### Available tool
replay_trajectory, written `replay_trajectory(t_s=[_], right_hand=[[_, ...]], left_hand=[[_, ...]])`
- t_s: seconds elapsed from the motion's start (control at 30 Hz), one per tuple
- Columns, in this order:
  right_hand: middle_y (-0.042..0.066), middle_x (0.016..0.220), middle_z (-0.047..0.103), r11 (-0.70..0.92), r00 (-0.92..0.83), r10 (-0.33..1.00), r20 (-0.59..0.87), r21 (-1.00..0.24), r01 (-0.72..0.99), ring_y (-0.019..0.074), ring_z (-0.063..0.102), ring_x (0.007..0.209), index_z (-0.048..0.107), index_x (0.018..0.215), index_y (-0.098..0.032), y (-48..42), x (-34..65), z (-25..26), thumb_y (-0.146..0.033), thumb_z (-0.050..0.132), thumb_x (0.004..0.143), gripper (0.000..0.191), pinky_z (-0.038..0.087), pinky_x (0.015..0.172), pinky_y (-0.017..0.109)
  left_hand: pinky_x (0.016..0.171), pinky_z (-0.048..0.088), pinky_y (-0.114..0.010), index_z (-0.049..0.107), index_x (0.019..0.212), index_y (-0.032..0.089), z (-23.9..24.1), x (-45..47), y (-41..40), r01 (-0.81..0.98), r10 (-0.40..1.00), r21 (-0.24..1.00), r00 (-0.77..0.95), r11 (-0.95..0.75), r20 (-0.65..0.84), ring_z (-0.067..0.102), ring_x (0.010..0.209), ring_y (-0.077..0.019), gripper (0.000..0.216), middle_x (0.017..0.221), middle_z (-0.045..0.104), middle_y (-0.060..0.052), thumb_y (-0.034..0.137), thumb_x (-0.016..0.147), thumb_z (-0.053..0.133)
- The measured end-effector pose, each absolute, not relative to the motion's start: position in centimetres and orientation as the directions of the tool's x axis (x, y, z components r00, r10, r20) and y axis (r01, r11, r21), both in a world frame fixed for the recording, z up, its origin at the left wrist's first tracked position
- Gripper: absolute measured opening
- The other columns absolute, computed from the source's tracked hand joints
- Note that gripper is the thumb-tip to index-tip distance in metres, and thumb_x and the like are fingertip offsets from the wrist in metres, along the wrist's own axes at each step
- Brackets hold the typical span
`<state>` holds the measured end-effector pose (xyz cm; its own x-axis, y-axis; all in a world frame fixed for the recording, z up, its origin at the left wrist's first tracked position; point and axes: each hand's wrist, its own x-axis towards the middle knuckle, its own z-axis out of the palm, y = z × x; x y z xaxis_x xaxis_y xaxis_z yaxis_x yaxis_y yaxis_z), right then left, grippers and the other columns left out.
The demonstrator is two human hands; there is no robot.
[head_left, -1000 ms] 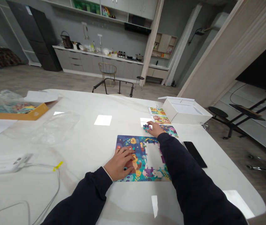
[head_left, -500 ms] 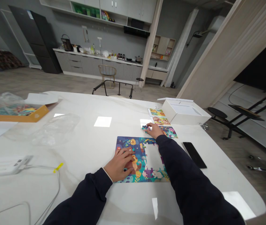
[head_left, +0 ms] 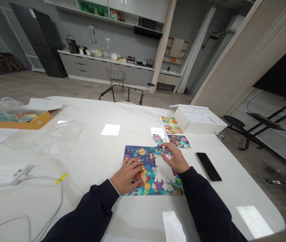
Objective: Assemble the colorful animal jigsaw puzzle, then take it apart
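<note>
A colourful jigsaw puzzle (head_left: 148, 174) with animals and plants lies on the white table, with a gap in its right-middle part where the tabletop shows. My left hand (head_left: 127, 175) rests on the puzzle's left side, fingers spread and flat. Over the upper edge of the gap, my right hand (head_left: 177, 159) pinches a blue-teal puzzle piece (head_left: 159, 150) between thumb and fingers. Whether the piece touches the puzzle I cannot tell. Loose purple-pink pieces (head_left: 157, 138) lie just beyond the puzzle's far edge, beside a sheet of small reference pictures (head_left: 179, 141).
A black phone (head_left: 208, 167) lies right of the puzzle, and a white box (head_left: 200, 121) stands behind it. On the left are a crumpled plastic bag (head_left: 57, 137), an orange tray (head_left: 40, 121) of pieces, and a white power strip (head_left: 5, 176) with its cable.
My right hand has come back toward me from the loose pieces to the puzzle's gap, bringing a piece with it. My left hand stays in place on the puzzle.
</note>
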<state>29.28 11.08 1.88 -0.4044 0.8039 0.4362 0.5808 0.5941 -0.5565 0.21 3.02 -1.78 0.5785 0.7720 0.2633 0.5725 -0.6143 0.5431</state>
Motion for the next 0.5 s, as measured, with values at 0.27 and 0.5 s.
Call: replay_trajectory(t_s=[0.27,0.5], right_hand=[[0.009,0.123,0.067,0.503,-0.314,0.864,0.394,-0.659,0.559,0.0232,0.067,0.098,0.062,0.127,-0.025,9.2,29.9,-3.3,-0.017,0.064,0.086,0.041,0.059,0.087,0.041],[0.009,0.116,0.069,0.480,-0.290,0.877,0.384,-0.663,0.574,0.0235,0.067,0.100,0.063,0.123,-0.024,9.6,30.4,-4.1,-0.017,0.065,0.086,0.038,0.059,0.087,0.040]], left_hand=[[0.114,0.034,-0.056,0.066,0.117,0.023,-1.7,0.2,3.0,0.599,0.771,0.507,0.585,-0.619,0.251,0.046,0.135,-0.0351,0.036,0.143,0.060,-0.010,0.023,0.082,0.070],[0.112,0.037,-0.054,0.066,0.113,0.023,-1.5,0.3,3.0,0.599,0.772,0.508,0.584,-0.619,0.253,0.049,0.133,-0.0344,0.036,0.142,0.061,-0.009,0.019,0.078,0.071]])
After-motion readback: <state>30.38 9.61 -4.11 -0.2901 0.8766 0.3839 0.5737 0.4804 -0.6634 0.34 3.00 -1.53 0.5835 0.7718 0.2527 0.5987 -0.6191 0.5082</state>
